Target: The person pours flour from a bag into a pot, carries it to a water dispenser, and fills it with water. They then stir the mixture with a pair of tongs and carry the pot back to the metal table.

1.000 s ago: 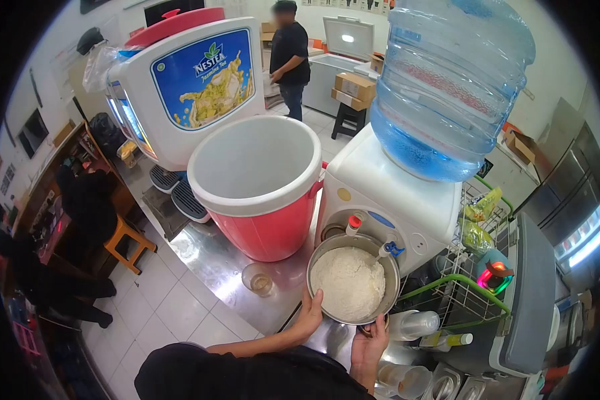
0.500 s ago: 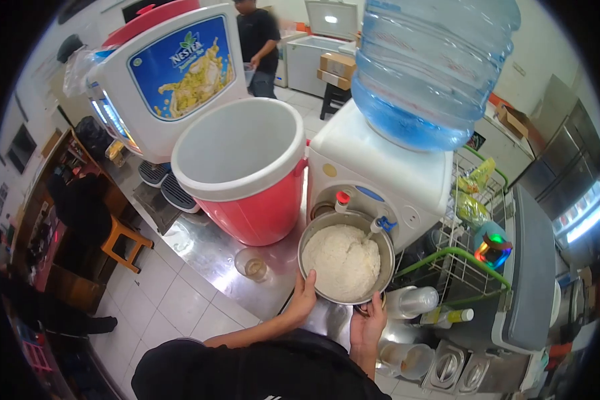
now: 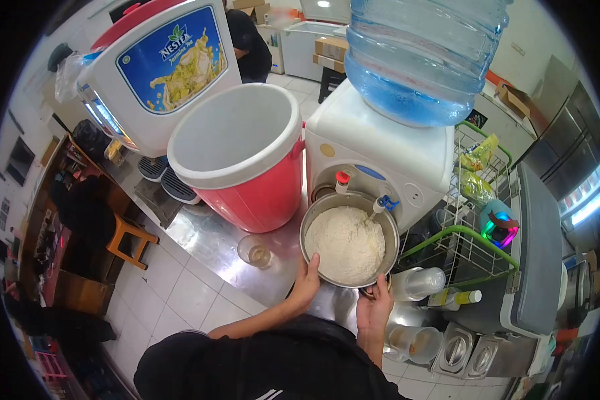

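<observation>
A round metal pot (image 3: 349, 245) filled with white powder (image 3: 345, 241) is held under the taps of a white water dispenser (image 3: 387, 157). The blue-handled tap (image 3: 384, 203) reaches over the pot's right rim, and the red tap (image 3: 342, 180) is just behind it. My left hand (image 3: 307, 283) grips the pot's near left side, thumb against the rim. My right hand (image 3: 376, 303) holds the pot's near right edge at its handle. A blue-tinted water bottle (image 3: 420, 67) stands upside down on the dispenser.
Left of the dispenser stands an open red and white bucket (image 3: 247, 167), beside a clear cup (image 3: 255, 252) on the metal counter (image 3: 207, 250). A green-edged rack (image 3: 473, 247) and plastic jugs (image 3: 417, 283) are on the right. A person (image 3: 249, 43) stands at the back.
The view has shifted slightly. The person at the back has turned and moved partly behind the drink machine. Both my hands keep hold of the pot under the taps.
</observation>
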{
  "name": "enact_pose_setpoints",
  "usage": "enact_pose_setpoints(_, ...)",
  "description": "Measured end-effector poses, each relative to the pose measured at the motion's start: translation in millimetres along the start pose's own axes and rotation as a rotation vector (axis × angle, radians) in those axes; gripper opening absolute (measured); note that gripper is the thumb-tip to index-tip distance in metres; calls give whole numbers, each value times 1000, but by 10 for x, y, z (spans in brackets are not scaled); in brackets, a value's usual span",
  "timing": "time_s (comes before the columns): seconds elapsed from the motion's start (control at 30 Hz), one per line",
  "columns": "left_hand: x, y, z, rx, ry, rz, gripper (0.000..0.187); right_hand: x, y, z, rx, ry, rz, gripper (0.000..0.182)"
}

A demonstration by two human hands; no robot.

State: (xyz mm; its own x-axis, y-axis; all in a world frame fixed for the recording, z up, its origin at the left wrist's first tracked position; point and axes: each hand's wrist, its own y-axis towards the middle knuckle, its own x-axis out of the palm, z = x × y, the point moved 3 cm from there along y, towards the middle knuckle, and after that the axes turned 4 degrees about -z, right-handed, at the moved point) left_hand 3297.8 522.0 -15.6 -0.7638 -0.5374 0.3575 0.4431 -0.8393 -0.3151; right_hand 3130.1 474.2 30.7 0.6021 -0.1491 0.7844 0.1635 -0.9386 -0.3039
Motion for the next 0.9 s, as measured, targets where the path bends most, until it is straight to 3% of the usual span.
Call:
enact_pose_setpoints(0.17, 25, -32, -27, -109, -98, -33, 74, 19, -12, -24, -2, -41, 85, 5)
enact_pose_setpoints(0.23, 18, 0, -13, -29, -34, -22, 73, -24, 21, 4, 3, -12, 40, 12)
enact_pose_setpoints(0.9, 87, -70, 100, -72, -80, -38, 74, 34, -7, -17, 19, -38, 51, 4)
